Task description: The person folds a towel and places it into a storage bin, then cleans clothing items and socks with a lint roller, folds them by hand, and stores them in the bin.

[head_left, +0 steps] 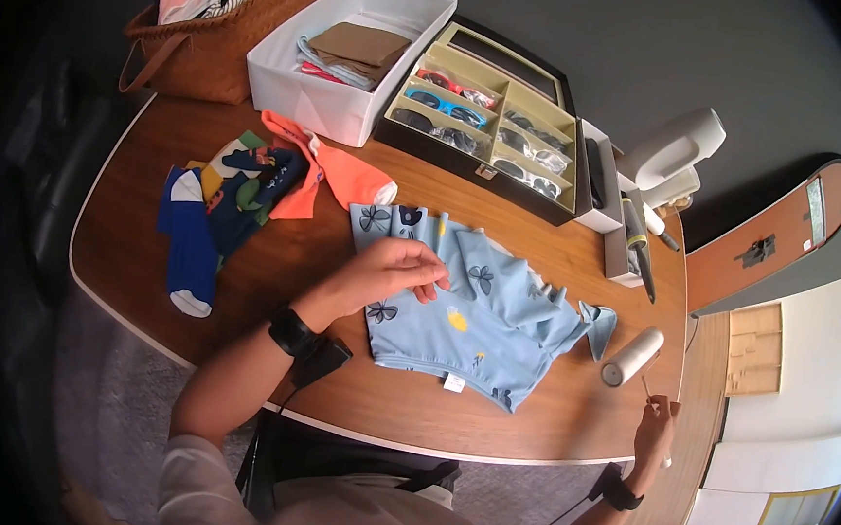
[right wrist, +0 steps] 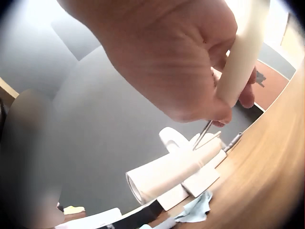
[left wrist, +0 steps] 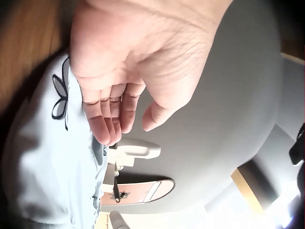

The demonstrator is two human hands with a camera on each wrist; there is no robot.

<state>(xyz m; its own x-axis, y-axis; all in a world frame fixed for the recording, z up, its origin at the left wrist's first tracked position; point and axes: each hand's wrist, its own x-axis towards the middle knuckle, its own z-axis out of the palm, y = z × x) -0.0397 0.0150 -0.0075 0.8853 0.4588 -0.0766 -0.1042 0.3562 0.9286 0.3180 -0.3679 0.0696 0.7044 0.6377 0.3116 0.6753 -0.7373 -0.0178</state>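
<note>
A light-blue garment (head_left: 415, 335) with flower and yellow prints lies spread on the table, its pale label at the near edge. Over its upper left part hovers my left hand (head_left: 385, 278), fingers loosely curved and holding nothing; the left wrist view shows the palm (left wrist: 138, 57) beside the cloth. At the table's right side, my right hand (head_left: 655, 433) grips the white handle (right wrist: 245, 55) of a lint roller (head_left: 633, 356). The roller's white cylinder (right wrist: 167, 174) is raised off the table, right of the garment.
Left on the table are blue socks (head_left: 192, 247), a dark patterned garment (head_left: 250, 187) and an orange one (head_left: 319, 173). Behind stand a wicker basket (head_left: 206, 57), a white fabric bin (head_left: 320, 99) and a sunglasses case (head_left: 481, 164). A knife-like tool (head_left: 643, 263) lies back right.
</note>
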